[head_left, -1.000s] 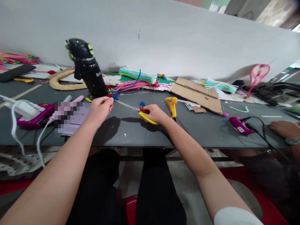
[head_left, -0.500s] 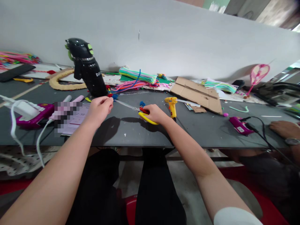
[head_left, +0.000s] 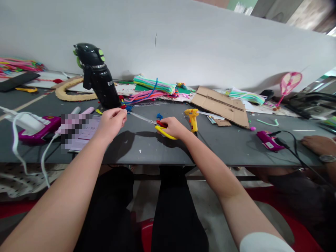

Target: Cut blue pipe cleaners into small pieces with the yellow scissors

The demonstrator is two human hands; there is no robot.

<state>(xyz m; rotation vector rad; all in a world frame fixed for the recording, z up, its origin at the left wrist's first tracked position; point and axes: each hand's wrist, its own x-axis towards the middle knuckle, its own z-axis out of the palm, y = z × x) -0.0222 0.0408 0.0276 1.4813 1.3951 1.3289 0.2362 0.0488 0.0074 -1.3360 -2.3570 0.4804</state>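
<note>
My right hand point(head_left: 172, 126) grips a pair of scissors point(head_left: 166, 133) with yellow and red handles. Their metal blades point left, the tips reaching close to the fingers of my left hand point(head_left: 113, 120). That left hand is closed in a pinch above the table, and what lies between its fingertips is hidden. A fuzzy blue tuft point(head_left: 128, 108) shows just beyond the fingers; whether they hold it I cannot tell. Another small blue fuzzy piece point(head_left: 159, 116) lies on the table behind the scissors.
A black bottle point(head_left: 101, 82) stands behind my left hand. A yellow glue gun point(head_left: 193, 120) rests right of the scissors, near cardboard point(head_left: 222, 105). Pipe cleaner bundles point(head_left: 154, 85) lie along the wall. A phone point(head_left: 86, 134) is at left; another person's hand point(head_left: 319, 144) rests far right.
</note>
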